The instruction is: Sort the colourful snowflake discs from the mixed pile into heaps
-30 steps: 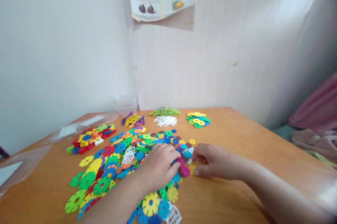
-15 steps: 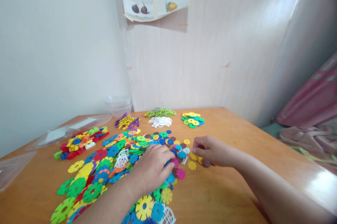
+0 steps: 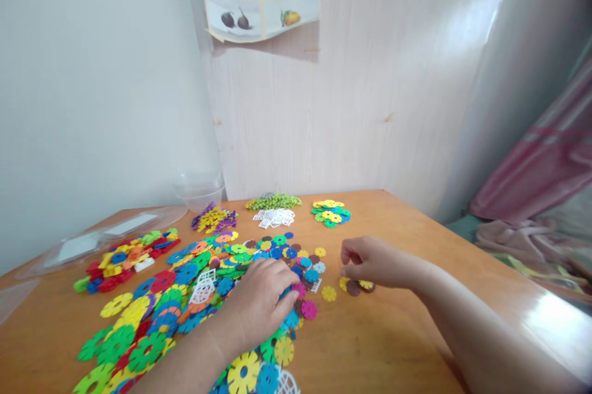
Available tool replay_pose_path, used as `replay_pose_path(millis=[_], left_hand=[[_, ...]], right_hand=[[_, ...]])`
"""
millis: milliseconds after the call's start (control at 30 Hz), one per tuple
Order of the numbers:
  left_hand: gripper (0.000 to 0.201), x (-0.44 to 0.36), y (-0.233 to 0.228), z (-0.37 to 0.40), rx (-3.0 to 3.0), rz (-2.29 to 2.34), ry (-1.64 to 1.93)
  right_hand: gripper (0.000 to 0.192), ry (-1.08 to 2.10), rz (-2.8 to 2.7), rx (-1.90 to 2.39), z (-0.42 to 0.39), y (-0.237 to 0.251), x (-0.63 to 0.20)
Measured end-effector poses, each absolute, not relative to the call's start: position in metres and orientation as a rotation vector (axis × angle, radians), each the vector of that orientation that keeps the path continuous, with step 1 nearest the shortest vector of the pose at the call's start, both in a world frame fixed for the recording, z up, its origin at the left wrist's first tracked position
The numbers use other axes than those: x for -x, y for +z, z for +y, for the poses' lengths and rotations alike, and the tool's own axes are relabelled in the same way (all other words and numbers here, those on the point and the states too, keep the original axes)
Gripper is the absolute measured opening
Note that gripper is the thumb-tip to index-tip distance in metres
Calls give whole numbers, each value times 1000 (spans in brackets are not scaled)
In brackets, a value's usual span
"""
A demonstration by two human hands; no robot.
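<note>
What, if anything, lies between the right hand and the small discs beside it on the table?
Nothing visible. The right hand rests directly over a few small yellow and brown discs on the bare wooden table, fingertips at them. The left hand lies apart, on the large mixed pile.

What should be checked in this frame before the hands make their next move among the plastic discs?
1. Left hand resting palm down on the big mixed pile of discs: ok.
2. Right hand apart from that pile, fingertips at a small cluster of yellow and brown discs: ok.
3. Whether the right hand actually pinches a disc: cannot tell, the fingers hide it.
4. Single yellow disc lying free on the wooden table between the hands: ok.
5. Sorted heaps at the far edge, green pieces and white pieces, separate from each other: ok.
6. Whether the left hand grips anything: cannot tell.
</note>
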State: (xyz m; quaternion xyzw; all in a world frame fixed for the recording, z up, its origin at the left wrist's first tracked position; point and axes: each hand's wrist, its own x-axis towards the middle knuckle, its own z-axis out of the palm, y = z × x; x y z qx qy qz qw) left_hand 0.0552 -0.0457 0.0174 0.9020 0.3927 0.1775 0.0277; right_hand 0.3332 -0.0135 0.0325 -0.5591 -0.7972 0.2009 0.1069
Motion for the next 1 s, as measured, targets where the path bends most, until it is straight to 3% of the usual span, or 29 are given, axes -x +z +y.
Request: replay_pose_path(millis=[167, 500, 667, 833, 1000], left_hand=[[15, -55, 17, -45, -2775, 1201, 577], [17, -53, 18, -42, -2774, 1168, 658], [22, -49, 22, -38, -2749, 1188, 772], [24, -44, 27, -35, -2714, 1235, 851], [25, -40, 27, -30, -2706, 1299, 971]], right_hand=[[28, 516, -2476, 1490, -25, 24, -307], [11, 661, -2458, 1439, -23, 18, -301], [6, 990, -2218, 1583, -12, 26, -323], [5, 738, -2253, 1689, 3, 28, -350], [2, 740, -2321, 1760, 9, 24, -363]])
